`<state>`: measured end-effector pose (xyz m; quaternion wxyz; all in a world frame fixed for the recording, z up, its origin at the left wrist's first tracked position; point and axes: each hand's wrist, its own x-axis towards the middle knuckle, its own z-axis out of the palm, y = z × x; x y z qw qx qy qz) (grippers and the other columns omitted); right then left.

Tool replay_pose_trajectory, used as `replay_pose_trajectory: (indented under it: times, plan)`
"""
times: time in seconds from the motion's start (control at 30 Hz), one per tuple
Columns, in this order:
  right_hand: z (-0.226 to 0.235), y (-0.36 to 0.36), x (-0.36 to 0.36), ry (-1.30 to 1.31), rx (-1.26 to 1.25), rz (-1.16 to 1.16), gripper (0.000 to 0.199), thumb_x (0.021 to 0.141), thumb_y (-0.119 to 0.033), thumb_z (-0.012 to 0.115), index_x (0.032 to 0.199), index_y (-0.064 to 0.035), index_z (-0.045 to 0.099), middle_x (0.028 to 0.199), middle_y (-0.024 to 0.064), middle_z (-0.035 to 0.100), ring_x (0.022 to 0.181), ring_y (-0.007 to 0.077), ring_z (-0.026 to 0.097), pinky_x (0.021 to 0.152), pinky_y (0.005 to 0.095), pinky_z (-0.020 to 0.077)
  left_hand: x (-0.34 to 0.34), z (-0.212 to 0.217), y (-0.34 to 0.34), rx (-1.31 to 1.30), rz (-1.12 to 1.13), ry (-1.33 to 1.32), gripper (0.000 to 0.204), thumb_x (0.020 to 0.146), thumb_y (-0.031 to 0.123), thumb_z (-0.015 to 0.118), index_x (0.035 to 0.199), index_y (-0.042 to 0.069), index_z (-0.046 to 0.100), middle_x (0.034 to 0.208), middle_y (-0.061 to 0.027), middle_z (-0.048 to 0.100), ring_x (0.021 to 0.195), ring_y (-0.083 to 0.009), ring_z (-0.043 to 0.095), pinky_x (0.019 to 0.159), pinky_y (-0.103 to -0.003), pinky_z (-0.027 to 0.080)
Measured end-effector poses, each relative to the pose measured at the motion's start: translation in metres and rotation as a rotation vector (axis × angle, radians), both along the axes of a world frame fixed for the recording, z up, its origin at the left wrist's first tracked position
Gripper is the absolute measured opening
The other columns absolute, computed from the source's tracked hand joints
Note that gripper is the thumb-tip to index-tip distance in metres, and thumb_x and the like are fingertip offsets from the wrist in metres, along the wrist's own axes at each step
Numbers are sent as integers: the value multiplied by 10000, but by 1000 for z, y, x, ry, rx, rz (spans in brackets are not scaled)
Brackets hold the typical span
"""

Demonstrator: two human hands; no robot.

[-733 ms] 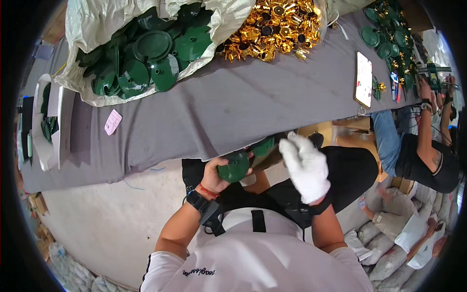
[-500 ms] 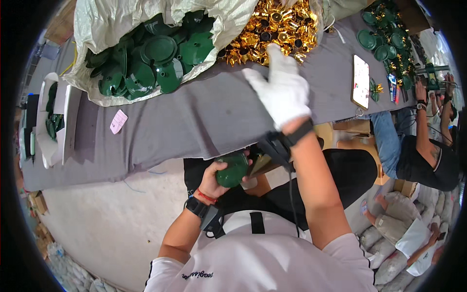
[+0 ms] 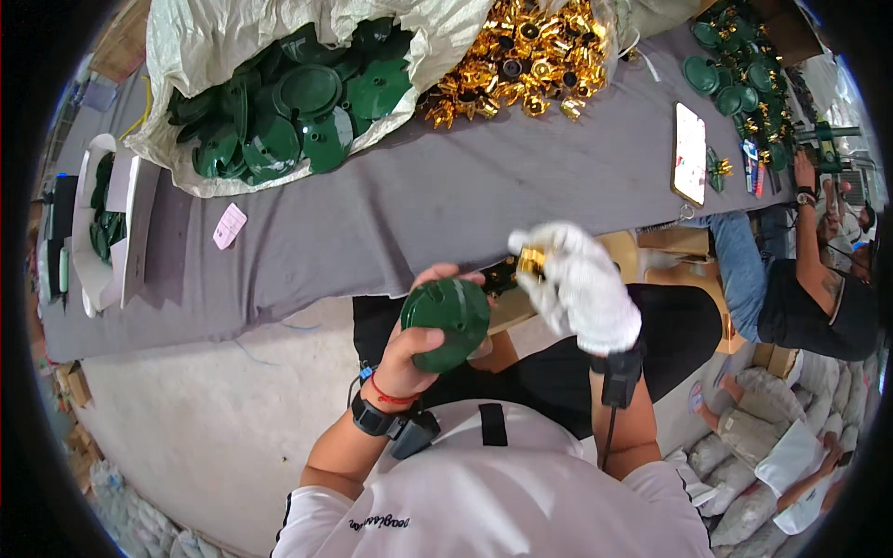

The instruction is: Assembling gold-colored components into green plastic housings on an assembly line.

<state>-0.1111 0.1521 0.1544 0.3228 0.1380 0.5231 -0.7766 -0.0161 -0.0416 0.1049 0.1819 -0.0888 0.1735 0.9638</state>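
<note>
A round green disc is at the tabletop's near edge, above the person's lap, gripped by the bare left hand, its fingers curled around the rim and thumb across the face. Just to the right, the gloved right hand pinches a small gold piece between nearly closed fingers, apart from the disc. Beyond, on the grey-covered tabletop, a white sack of green discs lies beside heaped gold pieces.
</note>
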Motion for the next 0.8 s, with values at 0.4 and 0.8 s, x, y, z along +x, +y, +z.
replay_pose_trajectory:
  times: [0.4, 0.8]
  plan:
    - [4, -6, 66, -136, -57, 139, 338, 961, -103, 537, 1286, -40, 470, 946, 76, 581, 651, 120, 596, 519, 246, 522, 1, -7, 19, -472, 26, 60, 818, 755, 325, 732, 1399, 67, 299, 1341, -132, 464, 1242, -252, 477, 1054, -382, 389]
    - [-21, 2, 70, 964, 561, 405, 442, 882, -193, 638, 1273, -62, 479, 964, 161, 598, 820, 369, 619, 685, 390, 517, 0, 2, 14, -312, -168, 17, 798, 845, 579, 628, 1375, 67, 321, 1253, -85, 498, 1173, -202, 513, 996, -343, 427]
